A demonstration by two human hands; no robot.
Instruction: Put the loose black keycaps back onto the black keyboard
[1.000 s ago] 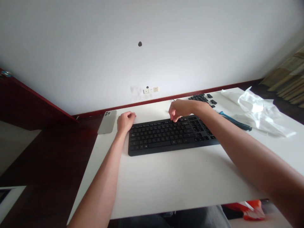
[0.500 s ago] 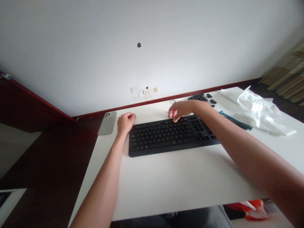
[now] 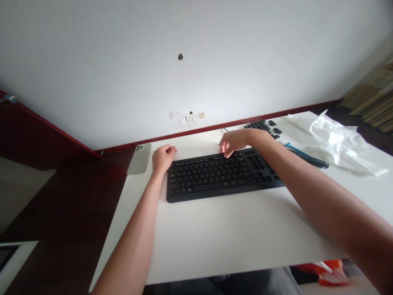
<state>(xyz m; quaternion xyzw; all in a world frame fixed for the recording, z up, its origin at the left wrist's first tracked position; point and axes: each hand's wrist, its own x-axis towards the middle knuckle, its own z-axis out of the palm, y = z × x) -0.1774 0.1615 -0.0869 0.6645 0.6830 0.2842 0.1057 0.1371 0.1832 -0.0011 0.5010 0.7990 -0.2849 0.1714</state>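
A black full-size keyboard point(image 3: 208, 179) lies flat on the white table. My right hand point(image 3: 235, 141) reaches over its back edge from the right, one fingertip down on a key in the top rows. The other fingers are bent behind the edge, apart from that fingertip. Keycaps look to be gone from the keypad end, partly hidden by my forearm. Beside the keyboard's back left corner, my left hand point(image 3: 162, 157) rests on the table with fingers curled in. Nothing shows in it.
A phone point(image 3: 139, 158) lies face down left of my left hand. Loose black keycaps point(image 3: 259, 125) are at the back right. A black and blue tool point(image 3: 307, 157) lies before a crumpled clear plastic bag point(image 3: 337, 141). The wall stands behind the table.
The view has shifted very slightly. Both hands keep nearly the same place and pose, with the right fingertip still on the keyboard's top rows.
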